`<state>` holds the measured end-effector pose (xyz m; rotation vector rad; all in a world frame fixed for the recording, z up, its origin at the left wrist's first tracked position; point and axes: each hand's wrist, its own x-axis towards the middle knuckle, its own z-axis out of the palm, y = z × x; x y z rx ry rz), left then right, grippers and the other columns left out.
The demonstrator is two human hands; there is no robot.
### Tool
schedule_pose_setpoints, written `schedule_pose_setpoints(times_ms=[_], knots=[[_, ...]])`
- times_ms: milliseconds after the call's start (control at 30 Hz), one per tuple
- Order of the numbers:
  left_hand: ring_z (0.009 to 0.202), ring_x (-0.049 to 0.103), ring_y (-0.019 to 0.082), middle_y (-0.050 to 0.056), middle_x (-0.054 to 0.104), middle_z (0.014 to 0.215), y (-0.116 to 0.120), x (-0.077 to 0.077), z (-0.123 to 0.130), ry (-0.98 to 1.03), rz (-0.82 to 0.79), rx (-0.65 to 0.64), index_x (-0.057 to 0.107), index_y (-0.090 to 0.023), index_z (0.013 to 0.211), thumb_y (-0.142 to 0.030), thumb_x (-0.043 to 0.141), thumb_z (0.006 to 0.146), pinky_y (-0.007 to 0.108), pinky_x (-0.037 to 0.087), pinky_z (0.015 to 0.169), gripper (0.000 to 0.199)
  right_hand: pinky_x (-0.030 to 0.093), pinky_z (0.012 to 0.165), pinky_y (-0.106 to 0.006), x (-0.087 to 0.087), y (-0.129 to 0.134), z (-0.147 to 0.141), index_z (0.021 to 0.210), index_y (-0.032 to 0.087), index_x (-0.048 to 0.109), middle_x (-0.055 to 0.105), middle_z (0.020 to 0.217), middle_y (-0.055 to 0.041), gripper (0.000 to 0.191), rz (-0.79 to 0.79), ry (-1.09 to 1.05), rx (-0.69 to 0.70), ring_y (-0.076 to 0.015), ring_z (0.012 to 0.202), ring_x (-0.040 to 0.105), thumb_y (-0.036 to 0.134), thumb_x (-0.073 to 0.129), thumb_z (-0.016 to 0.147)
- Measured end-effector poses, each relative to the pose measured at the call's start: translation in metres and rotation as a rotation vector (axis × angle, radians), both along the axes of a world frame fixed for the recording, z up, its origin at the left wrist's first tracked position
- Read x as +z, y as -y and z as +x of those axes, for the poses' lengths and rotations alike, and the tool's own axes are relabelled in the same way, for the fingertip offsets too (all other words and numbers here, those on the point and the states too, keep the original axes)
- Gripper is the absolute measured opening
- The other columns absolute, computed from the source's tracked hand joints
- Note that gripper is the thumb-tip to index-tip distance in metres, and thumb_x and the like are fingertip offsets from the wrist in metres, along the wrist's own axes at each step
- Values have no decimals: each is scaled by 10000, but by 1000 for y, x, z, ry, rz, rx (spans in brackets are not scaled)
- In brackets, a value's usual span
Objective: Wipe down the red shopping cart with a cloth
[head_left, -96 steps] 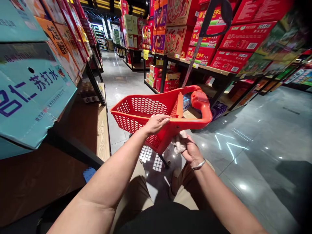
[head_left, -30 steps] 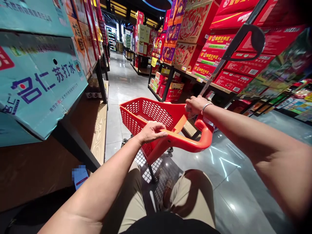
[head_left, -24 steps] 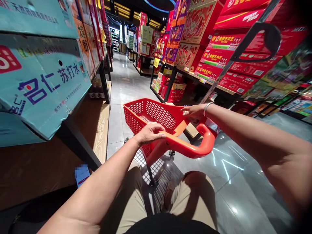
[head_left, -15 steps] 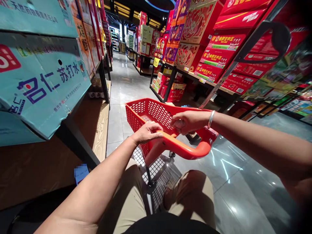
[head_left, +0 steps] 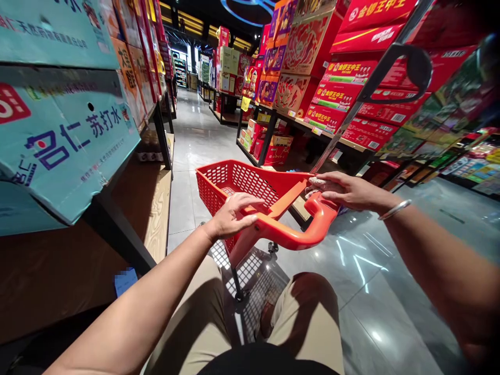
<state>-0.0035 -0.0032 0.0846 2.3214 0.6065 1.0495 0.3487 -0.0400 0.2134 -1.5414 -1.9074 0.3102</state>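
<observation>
The left hand (head_left: 236, 214), grip spread loose on the mid-frame cart (head_left: 289, 200), should steady it; right of centre, the right hand (head_left: 347, 191), grip half-curled, holds a cloth (head_left: 318, 184), best pressed against the handle (head_left: 302, 239).

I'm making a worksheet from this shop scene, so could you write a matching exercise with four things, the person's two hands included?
1. left hand
2. right hand
3. soda-water carton
4. bangle

A. silver, around a wrist
B. holding a pale cloth
C. light blue, with dark lettering
D. resting on the near rim of the red shopping cart

Pairs: 1-D, 2-B, 3-C, 4-A
</observation>
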Motion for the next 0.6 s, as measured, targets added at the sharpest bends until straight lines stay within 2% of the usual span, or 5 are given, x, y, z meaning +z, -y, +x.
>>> schedule_pose_setpoints(times_ms=[133,300,467,533,600], knots=[[1213,533,284,102,643,1277,35,6,21,-6,151,-4,616,-245,1326,-601,543,908,453,320,1107,554,565,987,-428,-21,10,-6,1123,211,732,732,1162,-87,525,-126,-269,51,-241,1060,694,606,685,780],[1042,578,264,88,695,1099,44,3,35,-134,152,11,676,-232,1160,-735,360,935,430,335,1000,636,585,935,-448,-30,42,-41,1141,223,723,755,1056,-72,393,131,-65,-103,-236,915,714,470,707,836],[996,573,254,79,686,1061,38,5,29,-172,167,1,665,-228,1133,-780,294,918,419,332,964,699,559,993,-429,-43,90,-83,1131,303,732,737,1163,-36,266,327,52,289,-228,1095,692,300,696,867],[997,576,250,82,686,1079,37,5,26,-163,164,-16,658,-223,1135,-765,316,926,413,332,954,674,541,1015,-443,-47,88,-75,1061,332,758,742,1144,-25,221,406,154,323,-228,1117,682,256,695,863],[994,578,247,81,689,1073,37,5,24,-147,155,-32,651,-220,1121,-762,330,927,407,333,943,659,519,1042,-468,-49,70,-47,1013,333,769,739,1140,-30,184,466,196,245,-238,1132,672,275,716,847]])
